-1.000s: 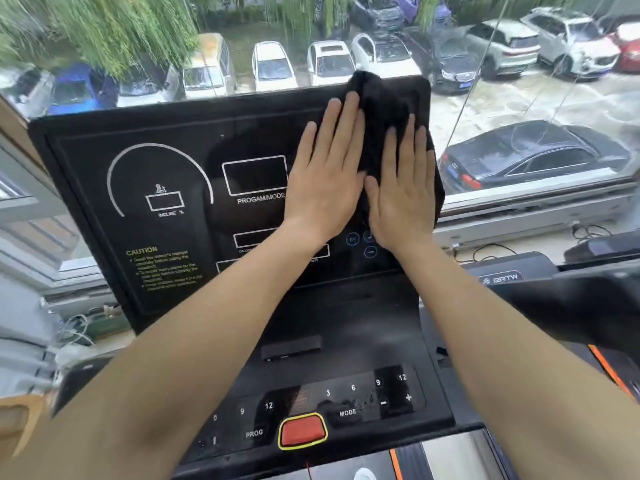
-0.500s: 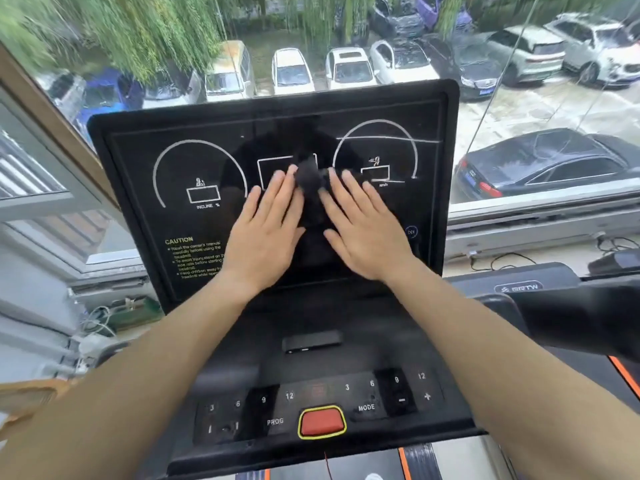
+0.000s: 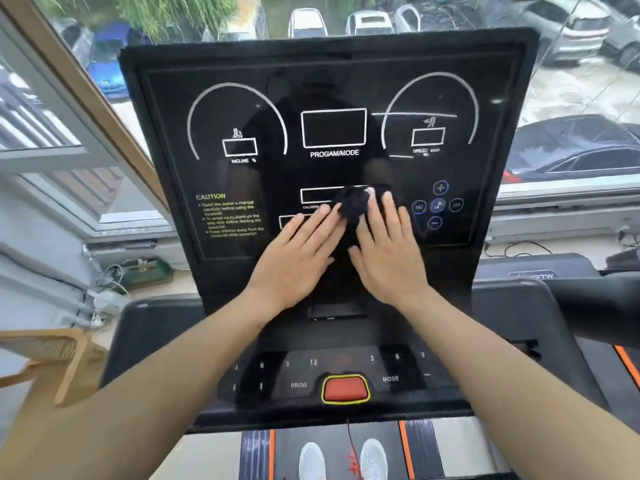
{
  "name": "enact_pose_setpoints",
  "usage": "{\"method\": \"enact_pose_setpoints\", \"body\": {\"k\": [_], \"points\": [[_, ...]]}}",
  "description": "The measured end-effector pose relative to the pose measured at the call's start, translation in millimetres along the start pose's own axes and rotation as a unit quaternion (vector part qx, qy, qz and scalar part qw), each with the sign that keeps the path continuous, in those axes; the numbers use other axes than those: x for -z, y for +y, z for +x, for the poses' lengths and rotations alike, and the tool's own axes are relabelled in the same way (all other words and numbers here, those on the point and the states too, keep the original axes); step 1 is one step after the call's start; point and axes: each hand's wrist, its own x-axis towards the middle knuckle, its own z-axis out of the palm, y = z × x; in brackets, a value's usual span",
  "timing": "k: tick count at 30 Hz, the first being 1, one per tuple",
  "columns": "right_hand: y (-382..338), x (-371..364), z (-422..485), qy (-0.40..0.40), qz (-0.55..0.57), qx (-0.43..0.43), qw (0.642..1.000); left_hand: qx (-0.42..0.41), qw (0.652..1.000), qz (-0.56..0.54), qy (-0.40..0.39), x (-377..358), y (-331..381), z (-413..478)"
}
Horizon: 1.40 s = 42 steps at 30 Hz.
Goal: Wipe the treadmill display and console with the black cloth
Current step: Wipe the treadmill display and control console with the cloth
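The black treadmill display (image 3: 332,98) stands upright in front of me, with white dial outlines and a yellow caution label. The black cloth (image 3: 353,204) is bunched against its lower middle. My left hand (image 3: 298,258) lies flat on the cloth's left side, fingers spread. My right hand (image 3: 388,254) presses on its right side, fingers partly over the cloth. Most of the cloth is hidden under both palms. Below lies the console (image 3: 346,341) with numbered keys and a red stop button (image 3: 344,389).
A black handrail (image 3: 588,299) runs off to the right. A wooden chair (image 3: 52,362) stands at lower left. Cables and a power strip (image 3: 114,285) lie on the sill at left. The window behind shows parked cars. White shoes (image 3: 343,459) stand on the belt.
Both hands with the cloth have slid from the display's upper right down to its lower middle, and the cloth has bunched up between them.
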Motion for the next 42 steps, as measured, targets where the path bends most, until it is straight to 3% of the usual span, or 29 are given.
{"method": "enact_pose_setpoints", "body": {"k": [5, 9, 12, 16, 23, 34, 38, 42], "points": [[-70.6, 0.0, 29.8, 0.009, 0.000, 0.095, 0.995, 0.084, 0.996, 0.007, -0.019, -3.9, -59.9, -64.0], [-69.8, -2.4, 12.0, 0.037, 0.018, 0.099, 0.994, 0.127, 0.989, -0.059, 0.051, -6.8, -50.6, -64.9], [-44.3, -11.0, -19.9, 0.089, 0.050, 0.029, 0.994, 0.154, 0.976, -0.093, 0.126, -1.5, -24.8, -52.2], [3.2, -10.0, -62.8, 0.084, 0.056, -0.097, 0.990, 0.088, 0.978, -0.159, 0.105, -2.6, 27.4, -22.7], [-7.6, -7.4, -70.1, 0.104, 0.056, -0.150, 0.982, 0.072, 0.972, -0.185, 0.124, -5.4, 58.3, -8.5], [-135.1, -16.6, -14.2, 0.103, 0.134, -0.004, 0.986, 0.168, 0.975, -0.126, 0.074, -4.0, -26.6, -105.9], [-111.6, -13.5, -26.3, 0.102, 0.120, 0.043, 0.987, 0.201, 0.969, -0.107, 0.090, -5.6, -5.1, -100.7], [-41.1, -16.4, -55.5, 0.108, 0.087, -0.001, 0.990, 0.161, 0.972, -0.135, 0.106, -4.5, 41.1, -50.6]]}}
